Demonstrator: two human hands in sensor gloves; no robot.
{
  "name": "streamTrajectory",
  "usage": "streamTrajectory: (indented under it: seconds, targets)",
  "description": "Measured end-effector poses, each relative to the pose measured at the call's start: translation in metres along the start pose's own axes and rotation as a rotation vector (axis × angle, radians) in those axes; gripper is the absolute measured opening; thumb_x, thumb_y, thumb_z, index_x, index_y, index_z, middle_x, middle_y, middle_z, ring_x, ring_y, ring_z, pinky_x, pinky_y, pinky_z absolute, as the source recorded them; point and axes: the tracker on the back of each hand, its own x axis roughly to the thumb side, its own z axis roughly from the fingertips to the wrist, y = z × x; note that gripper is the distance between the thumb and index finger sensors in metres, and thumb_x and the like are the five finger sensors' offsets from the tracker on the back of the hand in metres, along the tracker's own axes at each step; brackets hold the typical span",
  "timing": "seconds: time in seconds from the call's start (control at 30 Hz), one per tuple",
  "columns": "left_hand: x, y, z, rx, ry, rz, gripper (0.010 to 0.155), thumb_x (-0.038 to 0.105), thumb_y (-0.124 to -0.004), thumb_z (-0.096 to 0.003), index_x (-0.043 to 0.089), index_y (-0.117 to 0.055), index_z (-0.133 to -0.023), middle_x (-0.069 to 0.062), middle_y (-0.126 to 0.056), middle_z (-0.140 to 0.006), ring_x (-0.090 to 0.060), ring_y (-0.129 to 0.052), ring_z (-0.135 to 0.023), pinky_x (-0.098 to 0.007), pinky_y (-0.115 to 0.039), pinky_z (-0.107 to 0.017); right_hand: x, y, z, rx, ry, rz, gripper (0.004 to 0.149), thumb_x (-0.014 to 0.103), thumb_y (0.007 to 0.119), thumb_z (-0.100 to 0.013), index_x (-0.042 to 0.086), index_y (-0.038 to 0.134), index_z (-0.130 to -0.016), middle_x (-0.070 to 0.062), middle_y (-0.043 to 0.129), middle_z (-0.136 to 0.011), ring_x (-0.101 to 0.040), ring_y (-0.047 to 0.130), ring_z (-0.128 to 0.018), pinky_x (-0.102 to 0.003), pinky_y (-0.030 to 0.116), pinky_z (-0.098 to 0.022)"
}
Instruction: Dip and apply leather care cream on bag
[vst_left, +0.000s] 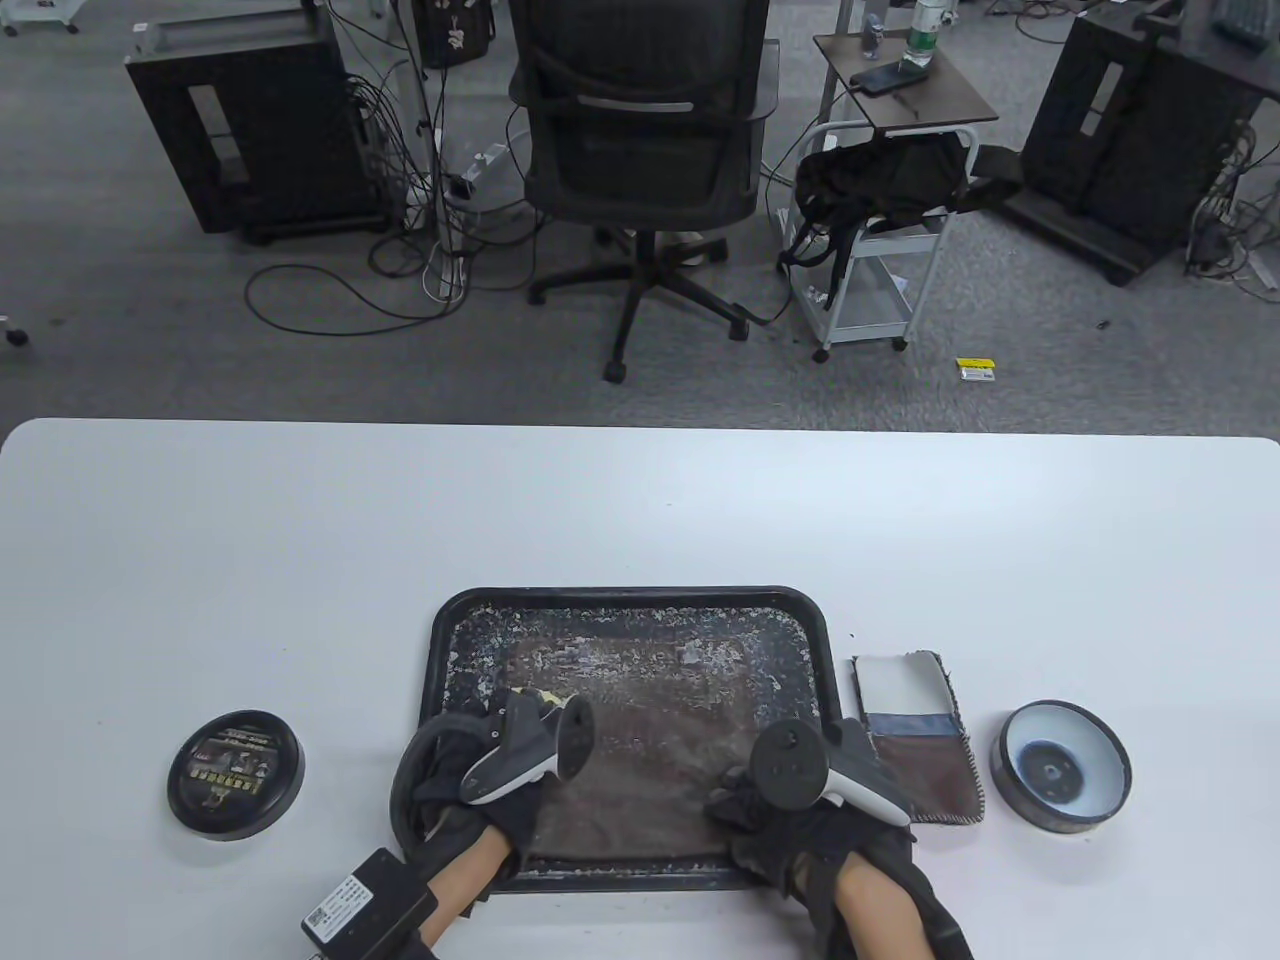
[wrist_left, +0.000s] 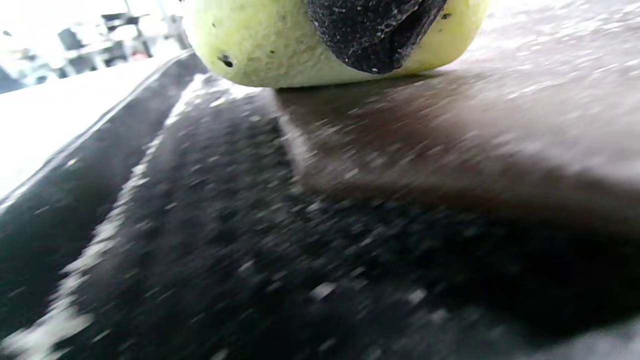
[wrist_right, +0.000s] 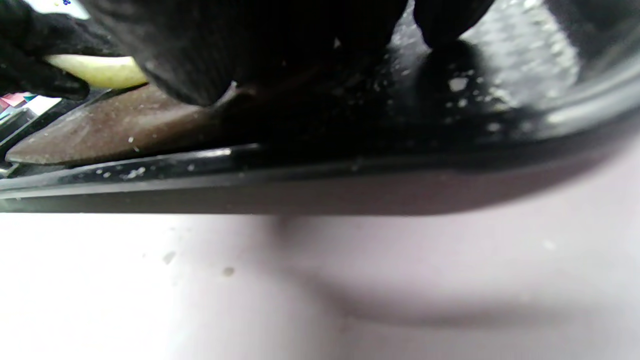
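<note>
My left hand pinches a yellow sponge and presses it onto the brown bag, which lies flat in the black tray; my right hand rests on the bag's right end, though I cannot tell how far its fingers curl. If that hold slackens, I judge the bag could slide under the rubbing and cream smear onto tray or counter. The open tin sits well to the right.

brown leather bag lying flat in black tray, surface speckled with white cream, yellow-green sponge pressed on its left part, open cream tin on table right of tray, black lid left
</note>
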Motion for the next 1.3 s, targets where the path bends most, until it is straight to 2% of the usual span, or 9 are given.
streamTrajectory:
  seconds: [0.1,0.2,0.27,0.33,0.47,0.57,0.67,0.9,1.3]
  targets:
    - [-0.015,-0.004,0.003,-0.016,0.06,0.031,0.061,0.03,-0.079,-0.0407,0.04,-0.055,-0.096,0.008,-0.056,-0.108,-0.02,-0.063,-0.103,-0.041,-0.059,-0.076,0.0,0.001,0.0,0.006,-0.007,-0.007,0.058,0.034,0.08,-0.042,0.023,0.071,-0.099,-0.005,0.058,-0.106,-0.035,0.052,-0.097,-0.058,0.055,-0.068]
    - [-0.026,-0.005,0.004,-0.05,0.098,0.07,0.061,0.03,-0.079,-0.0407,0.038,-0.055,-0.097,0.006,-0.058,-0.107,-0.022,-0.067,-0.102,-0.041,-0.062,-0.075,0.0,0.004,-0.001,0.03,-0.015,-0.03,0.059,0.032,0.079,-0.043,0.021,0.068,-0.1,-0.007,0.047,-0.108,-0.037,0.044,-0.098,-0.06,0.049,-0.069]
    - [-0.026,-0.006,0.005,-0.04,0.089,0.09,0.062,0.03,-0.079,-0.0408,0.037,-0.055,-0.097,0.005,-0.057,-0.107,-0.023,-0.066,-0.102,-0.041,-0.062,-0.074,0.0,0.004,-0.001,0.021,0.0,-0.032,0.058,0.032,0.079,-0.043,0.022,0.068,-0.099,-0.012,0.04,-0.107,-0.042,0.04,-0.097,-0.06,0.048,-0.069]
    - [-0.022,-0.007,0.006,-0.026,0.085,0.056,0.062,0.031,-0.078,-0.0408,0.037,-0.055,-0.097,0.005,-0.058,-0.107,-0.023,-0.066,-0.101,-0.041,-0.062,-0.075,0.0,0.003,-0.001,0.006,0.007,-0.008,0.057,0.032,0.079,-0.043,0.024,0.07,-0.098,-0.014,0.041,-0.105,-0.045,0.038,-0.096,-0.061,0.047,-0.069]
    - [-0.008,-0.003,0.009,0.012,0.061,-0.018,0.061,0.032,-0.079,-0.0408,0.035,-0.057,-0.098,0.003,-0.059,-0.107,-0.024,-0.067,-0.1,-0.041,-0.063,-0.074,0.0,0.002,-0.001,0.023,0.013,0.0,0.055,0.03,0.077,-0.044,0.025,0.069,-0.098,-0.013,0.048,-0.104,-0.046,0.041,-0.096,-0.061,0.048,-0.069]
    - [0.001,-0.001,0.01,0.043,0.004,-0.018,0.061,0.032,-0.079,-0.0405,0.034,-0.057,-0.098,0.002,-0.061,-0.106,-0.025,-0.069,-0.099,-0.041,-0.064,-0.073,0.0,-0.002,0.001,-0.009,0.003,0.024,0.054,0.029,0.077,-0.043,0.026,0.073,-0.096,-0.011,0.057,-0.103,-0.045,0.051,-0.096,-0.059,0.056,-0.068]
    - [0.014,0.001,0.01,0.051,-0.05,0.014,0.061,0.032,-0.079,-0.0407,0.034,-0.057,-0.098,0.003,-0.06,-0.106,-0.024,-0.068,-0.099,-0.041,-0.064,-0.073,0.003,-0.005,0.003,-0.061,-0.003,0.051,0.052,0.028,0.078,-0.042,0.019,0.081,-0.093,-0.012,0.071,-0.099,-0.043,0.064,-0.093,-0.058,0.064,-0.066]
    - [0.045,0.01,0.005,0.062,-0.14,0.042,0.061,0.033,-0.079,-0.0407,0.033,-0.057,-0.098,0.002,-0.06,-0.106,-0.025,-0.068,-0.099,-0.041,-0.064,-0.073,0.0,-0.006,0.005,-0.031,-0.022,0.021,0.053,0.027,0.078,-0.041,0.018,0.079,-0.094,-0.014,0.069,-0.1,-0.044,0.063,-0.093,-0.058,0.065,-0.065]
    - [0.129,0.028,-0.008,0.124,-0.401,0.19,0.061,0.033,-0.078,-0.041,0.037,-0.056,-0.098,0.007,-0.056,-0.107,-0.021,-0.061,-0.101,-0.04,-0.059,-0.074,-0.005,-0.005,0.006,-0.002,-0.04,-0.028,0.055,0.026,0.078,-0.041,0.018,0.077,-0.095,-0.014,0.065,-0.102,-0.043,0.059,-0.095,-0.058,0.063,-0.066]
